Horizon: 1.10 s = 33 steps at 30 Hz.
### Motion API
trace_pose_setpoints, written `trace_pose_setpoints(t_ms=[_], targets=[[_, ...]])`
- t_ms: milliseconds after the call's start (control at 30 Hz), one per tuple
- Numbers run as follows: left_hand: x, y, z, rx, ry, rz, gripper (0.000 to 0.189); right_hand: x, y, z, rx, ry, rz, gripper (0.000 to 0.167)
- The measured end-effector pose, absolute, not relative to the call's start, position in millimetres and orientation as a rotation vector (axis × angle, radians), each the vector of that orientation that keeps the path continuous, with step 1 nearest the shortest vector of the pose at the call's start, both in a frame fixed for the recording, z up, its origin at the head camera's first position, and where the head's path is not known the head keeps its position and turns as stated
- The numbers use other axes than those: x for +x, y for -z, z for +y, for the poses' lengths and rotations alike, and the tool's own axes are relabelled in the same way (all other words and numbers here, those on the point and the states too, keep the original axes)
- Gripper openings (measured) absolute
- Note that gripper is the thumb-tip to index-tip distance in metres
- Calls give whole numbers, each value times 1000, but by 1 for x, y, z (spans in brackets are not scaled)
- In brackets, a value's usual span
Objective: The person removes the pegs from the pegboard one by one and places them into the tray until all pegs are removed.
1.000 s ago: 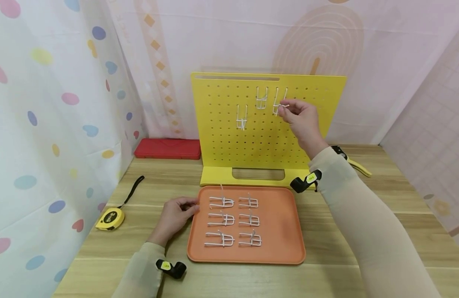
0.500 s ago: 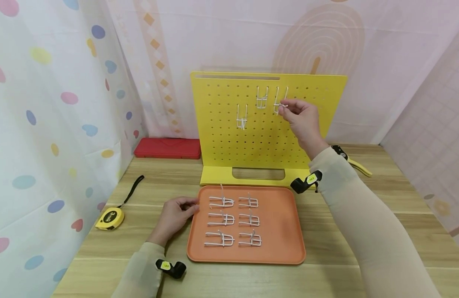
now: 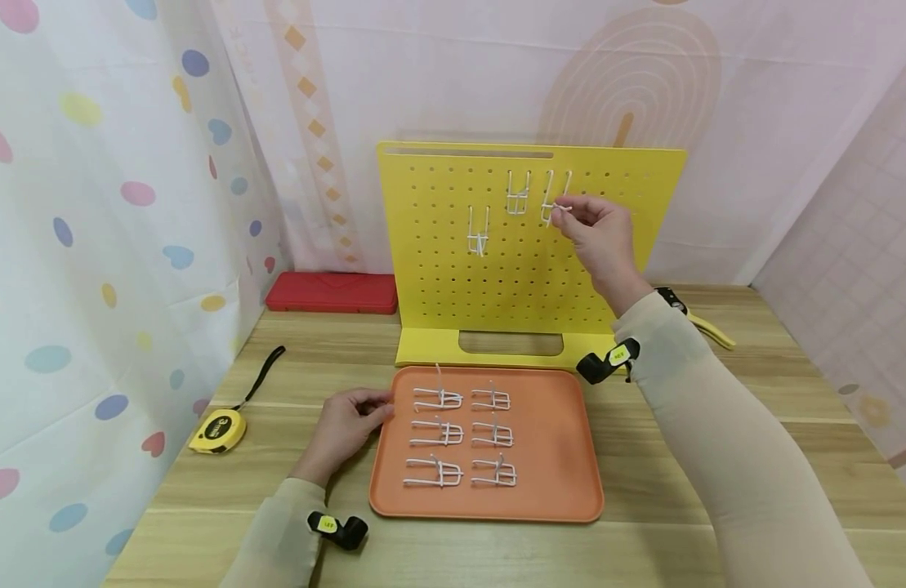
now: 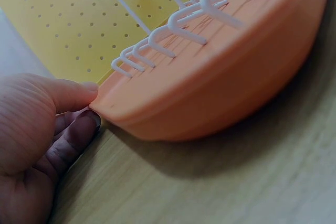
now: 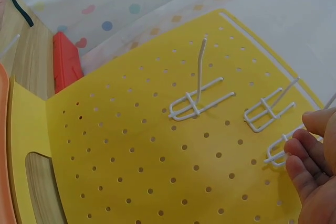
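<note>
At the upper right of the yellow pegboard (image 3: 453, 286), my right hand (image 3: 603, 245) pinches a white wire pegboard hook (image 3: 546, 208) between thumb and fingers. The hook's two prongs reach up against the top rows of holes; whether they are seated cannot be told. In the right wrist view the fingers (image 5: 304, 158) cover part of it. Two more hooks hang on the board, an upper one (image 3: 517, 198) and a lower one (image 3: 478, 242). My left hand (image 3: 342, 431) holds the left rim of the orange tray (image 3: 559, 457), thumb above and fingers below, where several hooks (image 3: 494, 434) lie in two columns.
A yellow tape measure (image 3: 219, 431) with a black strap lies on the table's left. Behind it, a red case (image 3: 331, 292) sits left of the pegboard. A yellow-handled tool (image 3: 706, 328) lies behind the right forearm. Patterned curtains (image 3: 140, 245) border the table.
My right hand and the hook in it have shifted very slightly right. The left hand, the tray and its hooks stay where they were.
</note>
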<state>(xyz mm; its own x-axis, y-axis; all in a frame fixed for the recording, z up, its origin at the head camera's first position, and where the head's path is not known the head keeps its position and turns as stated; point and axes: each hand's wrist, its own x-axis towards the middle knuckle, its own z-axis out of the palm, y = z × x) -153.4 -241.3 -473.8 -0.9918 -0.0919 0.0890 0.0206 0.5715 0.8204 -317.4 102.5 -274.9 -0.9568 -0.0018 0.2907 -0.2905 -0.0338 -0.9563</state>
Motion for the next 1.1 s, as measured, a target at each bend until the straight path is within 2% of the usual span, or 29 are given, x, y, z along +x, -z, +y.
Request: trace_pose_setpoints(t_ms=[500,1100], targets=[[-154,474,-242,46,1409,-2674,20,-315,274,104,351,-2023,-2062,25],[-155,475,-241,28,1408,-2664,19,-313,278,100,481,-1683,-2074,18]])
